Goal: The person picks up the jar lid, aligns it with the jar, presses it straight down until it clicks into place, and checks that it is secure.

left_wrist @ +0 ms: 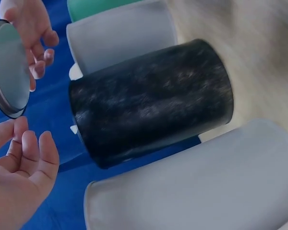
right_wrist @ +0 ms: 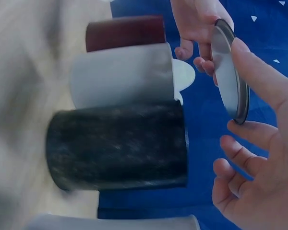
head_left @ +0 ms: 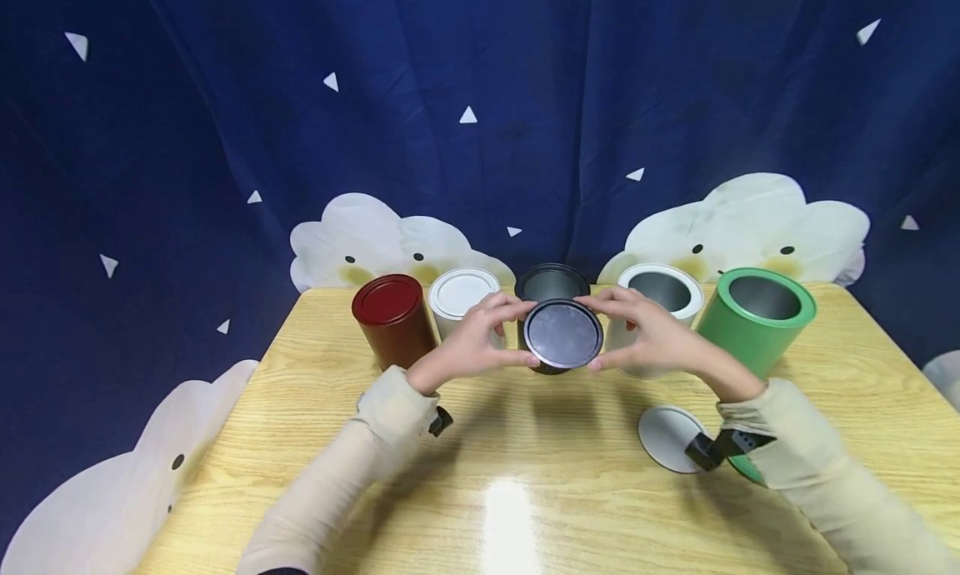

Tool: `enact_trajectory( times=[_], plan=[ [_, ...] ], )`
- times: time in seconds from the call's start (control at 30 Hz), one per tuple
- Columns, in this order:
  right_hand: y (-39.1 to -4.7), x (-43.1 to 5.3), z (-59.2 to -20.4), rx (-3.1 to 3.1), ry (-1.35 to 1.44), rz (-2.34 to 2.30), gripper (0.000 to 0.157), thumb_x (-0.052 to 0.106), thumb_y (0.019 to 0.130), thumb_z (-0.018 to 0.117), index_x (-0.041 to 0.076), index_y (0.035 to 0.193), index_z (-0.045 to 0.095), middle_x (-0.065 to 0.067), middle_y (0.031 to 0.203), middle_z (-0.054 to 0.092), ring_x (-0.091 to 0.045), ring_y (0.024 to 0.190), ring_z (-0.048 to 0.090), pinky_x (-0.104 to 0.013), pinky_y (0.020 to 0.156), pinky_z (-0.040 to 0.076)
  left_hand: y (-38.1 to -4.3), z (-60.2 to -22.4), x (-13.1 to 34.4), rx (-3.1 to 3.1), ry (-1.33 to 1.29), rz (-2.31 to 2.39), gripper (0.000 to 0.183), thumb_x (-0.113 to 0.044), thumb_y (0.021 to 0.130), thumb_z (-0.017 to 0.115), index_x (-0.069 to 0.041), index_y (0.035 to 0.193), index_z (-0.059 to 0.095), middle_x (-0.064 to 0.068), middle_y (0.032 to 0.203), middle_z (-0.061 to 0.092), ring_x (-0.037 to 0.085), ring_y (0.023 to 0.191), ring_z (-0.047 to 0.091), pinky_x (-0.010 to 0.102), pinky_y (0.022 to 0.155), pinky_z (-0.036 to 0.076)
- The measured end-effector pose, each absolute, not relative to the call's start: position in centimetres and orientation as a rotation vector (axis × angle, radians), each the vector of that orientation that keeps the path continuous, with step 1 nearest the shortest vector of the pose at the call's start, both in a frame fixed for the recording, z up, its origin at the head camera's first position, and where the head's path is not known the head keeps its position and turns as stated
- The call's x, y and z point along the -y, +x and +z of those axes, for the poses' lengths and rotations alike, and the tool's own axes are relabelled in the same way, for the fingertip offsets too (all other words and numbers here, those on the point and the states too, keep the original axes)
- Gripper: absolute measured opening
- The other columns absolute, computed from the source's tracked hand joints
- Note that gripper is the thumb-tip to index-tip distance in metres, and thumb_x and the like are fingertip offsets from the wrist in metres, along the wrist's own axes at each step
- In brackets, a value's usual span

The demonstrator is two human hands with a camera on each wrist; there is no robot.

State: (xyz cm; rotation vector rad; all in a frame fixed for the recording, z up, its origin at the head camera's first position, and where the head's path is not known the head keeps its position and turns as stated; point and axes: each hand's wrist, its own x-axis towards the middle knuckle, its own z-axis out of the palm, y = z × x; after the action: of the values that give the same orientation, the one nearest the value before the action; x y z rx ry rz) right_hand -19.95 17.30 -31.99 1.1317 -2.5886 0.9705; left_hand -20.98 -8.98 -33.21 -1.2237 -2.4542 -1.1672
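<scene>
Both hands hold a round black lid by its edges, raised above the table in front of an open black can. My left hand pinches the lid's left edge between thumb and fingers. On the opposite edge, my right hand grips it the same way. The lid's pale metallic underside shows in the right wrist view, tilted and apart from the can. In the left wrist view, the black can stands between two white ones.
Left of the black can stand a red can and a white can, both lidded. To the right are an open white can and an open green can. A white lid and a partly hidden green lid lie on the wooden table.
</scene>
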Motion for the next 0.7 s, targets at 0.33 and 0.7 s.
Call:
enact_trajectory(
  times=[0.33,0.7],
  plan=[
    [-22.8,-17.1,-30.4,2.693,1.108,0.969,0.075,0.025,0.065,0.082,0.001,0.128,0.051,-0.007,0.109,0.053,-0.017,0.091,0.044,-0.035,0.068,0.04,-23.3,-31.3,9.2,2.469,-1.193,-1.147,0.062,-0.016,0.067,0.081,0.006,0.119,0.056,0.01,0.097,0.054,0.018,0.088,0.049,0.037,0.066,0.047],
    [-25.6,-17.4,-30.7,2.702,1.126,1.009,0.073,0.019,0.064,0.083,-0.003,0.126,0.051,-0.01,0.108,0.051,-0.018,0.089,0.044,-0.029,0.06,0.041,-25.6,-31.6,8.7,2.561,-1.179,-1.078,0.061,-0.019,0.074,0.077,0.004,0.125,0.052,0.01,0.103,0.053,0.025,0.09,0.046,0.031,0.066,0.043]
  ],
)
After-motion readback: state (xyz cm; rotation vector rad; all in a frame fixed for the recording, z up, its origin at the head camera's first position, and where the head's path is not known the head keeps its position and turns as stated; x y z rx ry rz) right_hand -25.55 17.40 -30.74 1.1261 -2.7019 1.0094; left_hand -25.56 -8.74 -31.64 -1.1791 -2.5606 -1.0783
